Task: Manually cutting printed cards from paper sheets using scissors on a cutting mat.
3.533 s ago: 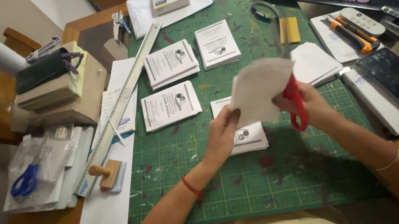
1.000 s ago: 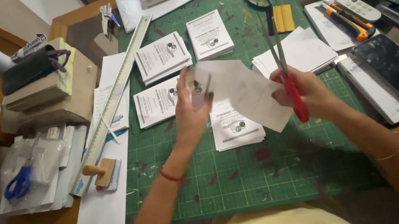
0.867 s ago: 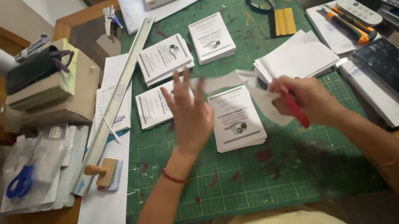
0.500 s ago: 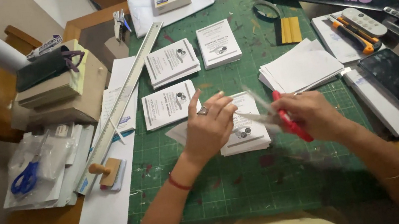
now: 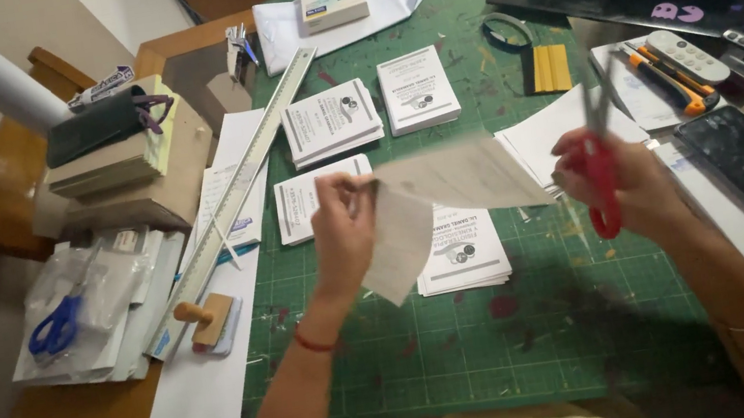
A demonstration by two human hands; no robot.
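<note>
Your left hand [image 5: 343, 233] pinches the paper sheet [image 5: 435, 201]; your right hand [image 5: 621, 181] grips red scissors [image 5: 600, 165] upright. The floppy sheet may cut crooked.

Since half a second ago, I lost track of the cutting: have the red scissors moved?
Yes. The red scissors in the right hand have lifted off the leaflet stack and swung right, blades now upward, toward the white sheets.

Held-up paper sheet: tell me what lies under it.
Under the sheet, pinched by the left hand, a stack of printed cards rests on the green mat. The stack's upper part is covered.
</note>
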